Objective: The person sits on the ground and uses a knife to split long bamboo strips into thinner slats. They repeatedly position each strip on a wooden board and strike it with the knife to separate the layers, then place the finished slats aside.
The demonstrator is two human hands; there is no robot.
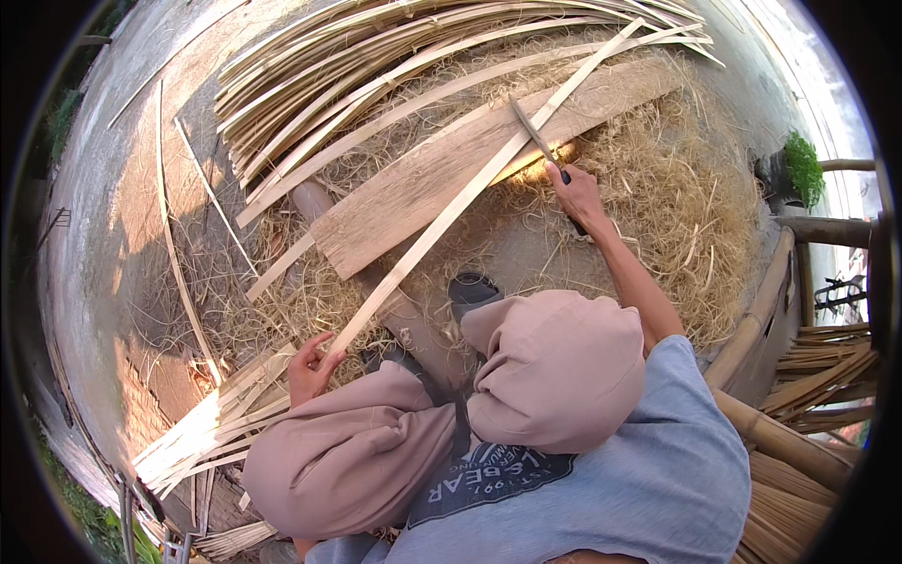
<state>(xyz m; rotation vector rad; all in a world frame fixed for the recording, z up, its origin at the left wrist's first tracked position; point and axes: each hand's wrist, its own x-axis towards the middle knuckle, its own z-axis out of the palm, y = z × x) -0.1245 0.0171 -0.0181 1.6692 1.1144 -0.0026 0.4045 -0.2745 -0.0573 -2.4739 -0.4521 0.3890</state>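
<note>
A long pale bamboo strip runs slantwise from lower left to upper right across a wide wooden board. My left hand grips the strip's near end beside my left knee. In my right hand is a knife with a dark handle, my fingers wrapped round it. Its narrow blade crosses the strip near the strip's far part, above the board. Whether the edge cuts into the strip cannot be made out.
A thick pile of bamboo strips lies beyond the board. Curly shavings cover the floor to the right. More strips lie at my left. Bamboo poles and further bundles stand at the right.
</note>
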